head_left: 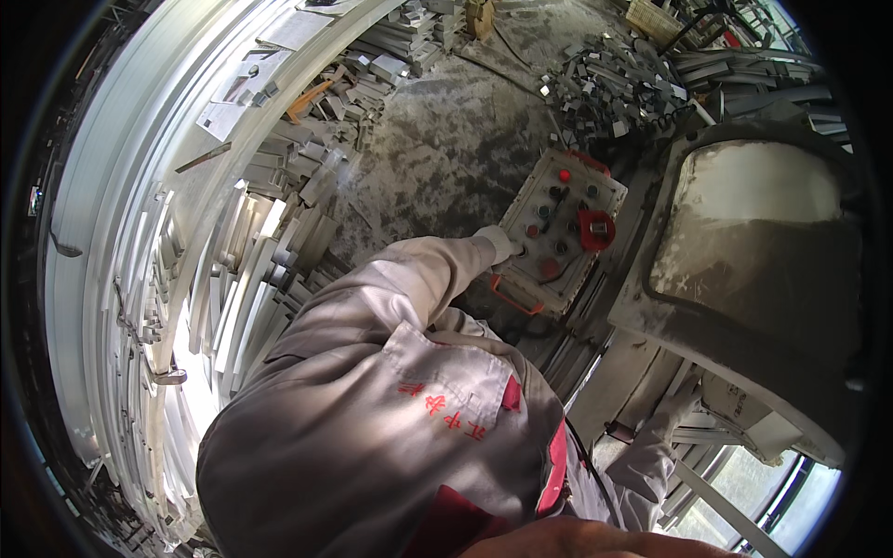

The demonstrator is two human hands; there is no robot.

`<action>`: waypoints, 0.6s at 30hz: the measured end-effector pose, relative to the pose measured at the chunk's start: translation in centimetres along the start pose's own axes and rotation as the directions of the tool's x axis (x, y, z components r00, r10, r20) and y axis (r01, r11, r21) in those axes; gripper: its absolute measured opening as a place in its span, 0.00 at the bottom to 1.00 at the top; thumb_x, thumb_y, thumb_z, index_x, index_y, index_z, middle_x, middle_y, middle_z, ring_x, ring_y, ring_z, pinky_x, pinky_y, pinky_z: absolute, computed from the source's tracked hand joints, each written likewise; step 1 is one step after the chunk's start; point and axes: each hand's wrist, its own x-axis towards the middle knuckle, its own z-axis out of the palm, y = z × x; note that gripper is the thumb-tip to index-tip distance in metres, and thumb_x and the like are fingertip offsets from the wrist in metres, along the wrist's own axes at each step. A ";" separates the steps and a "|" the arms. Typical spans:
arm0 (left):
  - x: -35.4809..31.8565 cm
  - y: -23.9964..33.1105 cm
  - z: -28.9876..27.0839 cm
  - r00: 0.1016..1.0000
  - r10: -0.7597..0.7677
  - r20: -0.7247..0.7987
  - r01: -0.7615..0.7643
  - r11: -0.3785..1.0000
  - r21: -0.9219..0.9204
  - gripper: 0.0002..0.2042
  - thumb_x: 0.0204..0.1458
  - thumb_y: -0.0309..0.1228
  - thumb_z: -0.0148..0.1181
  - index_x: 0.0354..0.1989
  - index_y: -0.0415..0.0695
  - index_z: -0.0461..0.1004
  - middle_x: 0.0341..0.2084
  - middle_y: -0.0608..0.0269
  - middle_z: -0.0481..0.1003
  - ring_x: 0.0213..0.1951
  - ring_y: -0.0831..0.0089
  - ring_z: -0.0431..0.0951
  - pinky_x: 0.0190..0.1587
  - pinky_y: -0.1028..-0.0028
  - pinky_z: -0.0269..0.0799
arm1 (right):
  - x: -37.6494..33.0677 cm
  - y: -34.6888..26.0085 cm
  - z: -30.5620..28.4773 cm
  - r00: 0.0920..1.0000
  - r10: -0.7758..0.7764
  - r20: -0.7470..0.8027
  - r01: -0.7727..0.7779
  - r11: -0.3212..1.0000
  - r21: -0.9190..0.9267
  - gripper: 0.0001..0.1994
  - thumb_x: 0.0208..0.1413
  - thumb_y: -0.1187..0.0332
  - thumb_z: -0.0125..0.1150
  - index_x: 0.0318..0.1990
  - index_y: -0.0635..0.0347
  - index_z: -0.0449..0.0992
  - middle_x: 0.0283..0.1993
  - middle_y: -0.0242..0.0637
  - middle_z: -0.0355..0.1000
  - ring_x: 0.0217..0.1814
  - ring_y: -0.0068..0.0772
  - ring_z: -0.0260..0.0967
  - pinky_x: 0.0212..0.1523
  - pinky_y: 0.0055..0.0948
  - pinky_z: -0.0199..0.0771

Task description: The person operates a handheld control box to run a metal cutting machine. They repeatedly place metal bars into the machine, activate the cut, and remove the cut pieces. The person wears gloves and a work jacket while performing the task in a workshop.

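Note:
My left hand [504, 244], in a pale glove, reaches the left edge of a dusty control box [581, 186]. Its fingertips touch the panel beside a dark button [522, 251]; how the fingers are curled is hard to make out. The box carries several round buttons, a red lit one [565, 175] and a red knob-like piece [596, 230], with orange-red handles at both ends. Low on the right, my right hand [677, 405], also gloved, stretches out with fingers extended beside the underside of a large grey machine housing [633, 312]. The housing's edge partly covers its fingertips.
The machine housing with its scuffed window [753, 214] fills the right side. Long pale metal profiles [112, 242] run along the left. Short cut pieces [619, 93] lie heaped at the back on a dirty floor [437, 139], near a yellowish crate [654, 20].

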 end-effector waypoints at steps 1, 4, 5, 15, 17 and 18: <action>0.2 -0.2 0.1 1.000 0.012 -0.011 -0.012 1.000 -0.019 0.21 0.59 0.47 0.70 0.31 0.36 0.85 0.21 0.57 0.83 0.22 0.63 0.82 0.27 0.61 0.78 | 0.0 0.0 0.1 1.000 -0.006 -0.009 0.006 1.000 0.022 0.35 0.65 0.72 0.57 0.80 0.47 0.61 0.75 0.55 0.59 0.74 0.63 0.61 0.72 0.50 0.68; 0.7 -0.7 0.3 0.999 0.042 -0.021 -0.043 0.999 -0.031 0.21 0.59 0.47 0.71 0.33 0.36 0.85 0.22 0.57 0.83 0.22 0.63 0.82 0.25 0.61 0.77 | 0.1 0.3 0.3 1.000 0.008 0.008 -0.008 1.000 0.013 0.34 0.65 0.73 0.56 0.80 0.47 0.61 0.75 0.55 0.58 0.74 0.63 0.61 0.72 0.48 0.69; 0.9 -0.7 0.2 0.999 0.037 -0.014 -0.037 0.999 -0.032 0.21 0.59 0.47 0.71 0.34 0.35 0.85 0.22 0.57 0.83 0.21 0.63 0.82 0.25 0.61 0.77 | 0.2 0.4 0.3 1.000 0.018 0.017 -0.018 1.000 0.016 0.34 0.66 0.73 0.56 0.80 0.47 0.60 0.75 0.55 0.58 0.74 0.62 0.61 0.72 0.47 0.69; 0.4 -0.6 0.0 1.000 0.010 -0.013 -0.011 0.997 -0.076 0.26 0.52 0.48 0.76 0.47 0.35 0.85 0.33 0.50 0.85 0.30 0.58 0.86 0.28 0.58 0.81 | 0.0 0.3 0.5 0.999 0.045 0.015 -0.045 0.999 0.021 0.39 0.58 0.83 0.52 0.80 0.50 0.60 0.76 0.57 0.57 0.72 0.63 0.66 0.70 0.48 0.74; 0.7 -0.8 0.0 0.999 0.024 -0.022 -0.026 0.994 -0.109 0.26 0.52 0.48 0.76 0.49 0.35 0.85 0.33 0.50 0.85 0.31 0.58 0.86 0.27 0.59 0.81 | 0.0 0.3 0.4 1.000 0.010 -0.003 -0.010 1.000 -0.006 0.39 0.58 0.83 0.52 0.80 0.51 0.60 0.76 0.58 0.58 0.72 0.62 0.66 0.70 0.48 0.75; 0.8 -1.0 0.0 0.998 0.046 -0.041 -0.049 0.997 -0.063 0.26 0.52 0.47 0.76 0.49 0.36 0.85 0.33 0.51 0.85 0.30 0.58 0.86 0.27 0.59 0.81 | 0.1 0.3 0.4 1.000 0.020 0.018 -0.019 0.999 -0.043 0.39 0.58 0.83 0.51 0.80 0.51 0.60 0.76 0.58 0.58 0.72 0.62 0.66 0.70 0.48 0.75</action>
